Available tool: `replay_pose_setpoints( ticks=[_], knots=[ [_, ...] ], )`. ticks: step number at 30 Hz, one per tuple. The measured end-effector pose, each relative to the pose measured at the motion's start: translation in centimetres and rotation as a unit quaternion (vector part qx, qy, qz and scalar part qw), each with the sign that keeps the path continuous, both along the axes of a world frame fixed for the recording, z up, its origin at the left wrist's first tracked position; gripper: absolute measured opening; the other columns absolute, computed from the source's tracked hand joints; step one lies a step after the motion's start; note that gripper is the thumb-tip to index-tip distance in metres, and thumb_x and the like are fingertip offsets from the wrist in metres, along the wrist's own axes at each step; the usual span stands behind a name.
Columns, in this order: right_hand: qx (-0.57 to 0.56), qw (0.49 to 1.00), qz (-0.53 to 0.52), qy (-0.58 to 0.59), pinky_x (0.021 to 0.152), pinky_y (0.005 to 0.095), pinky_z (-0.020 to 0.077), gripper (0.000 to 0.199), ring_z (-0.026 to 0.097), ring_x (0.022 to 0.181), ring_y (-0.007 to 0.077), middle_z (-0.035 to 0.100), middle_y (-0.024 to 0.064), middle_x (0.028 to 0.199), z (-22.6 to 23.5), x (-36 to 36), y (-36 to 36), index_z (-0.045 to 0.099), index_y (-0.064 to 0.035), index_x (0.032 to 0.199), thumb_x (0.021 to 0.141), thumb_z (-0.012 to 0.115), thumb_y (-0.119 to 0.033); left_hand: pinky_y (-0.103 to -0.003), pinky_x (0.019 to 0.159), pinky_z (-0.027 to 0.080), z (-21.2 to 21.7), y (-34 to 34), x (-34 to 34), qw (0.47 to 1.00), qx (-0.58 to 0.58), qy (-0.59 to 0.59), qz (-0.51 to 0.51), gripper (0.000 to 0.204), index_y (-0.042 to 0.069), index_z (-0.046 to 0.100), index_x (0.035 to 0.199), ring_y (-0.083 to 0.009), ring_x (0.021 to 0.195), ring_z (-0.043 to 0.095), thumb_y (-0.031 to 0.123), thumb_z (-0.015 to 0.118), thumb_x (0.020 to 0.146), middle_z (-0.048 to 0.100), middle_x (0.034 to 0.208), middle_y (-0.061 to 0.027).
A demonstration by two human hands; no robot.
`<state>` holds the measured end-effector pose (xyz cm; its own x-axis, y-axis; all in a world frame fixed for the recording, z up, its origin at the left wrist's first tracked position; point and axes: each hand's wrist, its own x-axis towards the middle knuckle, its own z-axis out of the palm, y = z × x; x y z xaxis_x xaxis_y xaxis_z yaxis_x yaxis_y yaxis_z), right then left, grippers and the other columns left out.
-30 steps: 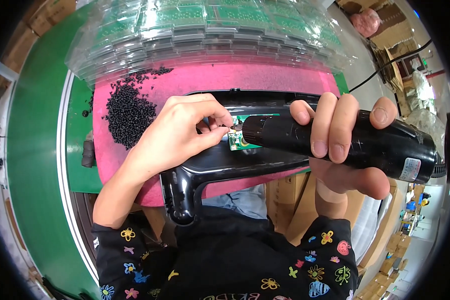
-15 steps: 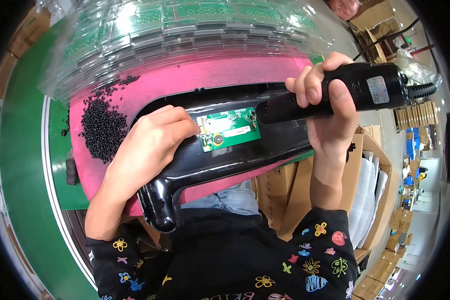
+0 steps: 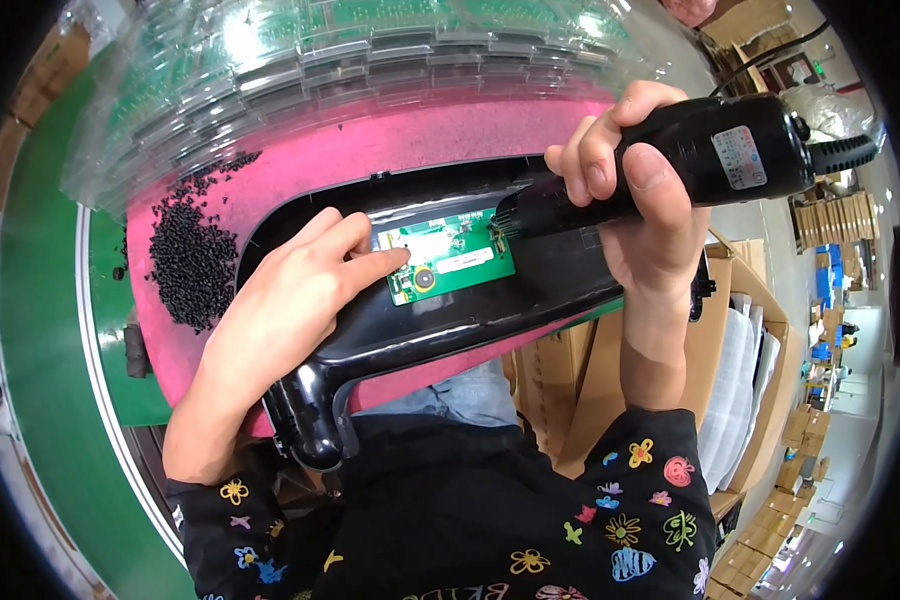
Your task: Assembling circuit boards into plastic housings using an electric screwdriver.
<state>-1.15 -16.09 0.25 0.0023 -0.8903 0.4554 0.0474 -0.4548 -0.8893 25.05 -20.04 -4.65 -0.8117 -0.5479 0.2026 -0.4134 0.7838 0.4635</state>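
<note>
A green circuit board [image 3: 478, 267] lies in a long black plastic housing [image 3: 450, 316] in front of me. My left hand [image 3: 295, 285] is closed at the board's left end, its fingers curled and the thumb pressed on that edge. In my right hand [image 3: 653, 205] is a black electric screwdriver [image 3: 677, 140], held nearly level with the fingers wrapped round its body. Its dark tip end points left, at the right end of the board; the bit and any screw there are too small to make out.
A pile of small black screws [image 3: 192, 262] lies on the pink mat [image 3: 430, 135], left of the housing. Stacked clear plastic trays [image 3: 370, 85] with green boards stand behind. Cardboard boxes [image 3: 610, 390] stand at the right, and a cable [image 3: 840, 152] leaves the screwdriver's rear.
The housing and board have shifted slightly left. My left thumb has moved onto the board's edge, apart from the index finger. My right hand has moved a little left with the screwdriver.
</note>
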Motion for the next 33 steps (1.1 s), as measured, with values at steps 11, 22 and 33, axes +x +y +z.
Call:
replay_pose_setpoints(
  ticks=[11, 22, 33],
  knots=[
    [0.031, 0.997, 0.063, 0.013, 0.074, 0.0328, 0.0453, 0.030, 0.047, 0.062, 0.0122, 0.049, 0.0000, 0.070, -0.2, 0.2, -1.4, 0.051, -0.0084, 0.110, 0.090, 0.062, -0.028, -0.039, 0.072, 0.047, -0.1, 0.2, -0.3, 1.000, -0.004, 0.018, 0.016, 0.048, 0.004, 0.072, 0.111, -0.0273, 0.079, 0.051, -0.011, 0.061, 0.067, 0.051, 0.081, -0.0095],
    [0.030, 0.998, -0.005, 0.046, 0.074, 0.0338, 0.0464, 0.027, 0.046, 0.061, 0.0123, 0.047, -0.0005, 0.069, 0.0, 1.5, -1.0, 0.051, -0.0065, 0.111, 0.091, 0.059, -0.023, -0.039, 0.072, 0.048, -0.1, 0.1, -0.2, 1.000, -0.012, 0.006, 0.012, 0.050, 0.002, 0.072, 0.111, -0.0277, 0.080, 0.052, -0.012, 0.060, 0.064, 0.051, 0.083, -0.0102],
    [-0.080, 0.967, 0.227, -0.081, 0.080, 0.0323, 0.0350, 0.035, 0.048, 0.071, 0.0093, 0.052, -0.0052, 0.077, 2.5, 3.4, 0.0, 0.050, -0.0129, 0.121, 0.095, 0.059, -0.036, -0.036, 0.066, 0.052, -0.6, -0.9, 0.3, 0.978, 0.055, 0.200, -0.004, 0.039, 0.002, 0.068, 0.111, -0.0281, 0.075, 0.064, -0.011, 0.067, 0.075, 0.064, 0.085, -0.0108]
  ],
)
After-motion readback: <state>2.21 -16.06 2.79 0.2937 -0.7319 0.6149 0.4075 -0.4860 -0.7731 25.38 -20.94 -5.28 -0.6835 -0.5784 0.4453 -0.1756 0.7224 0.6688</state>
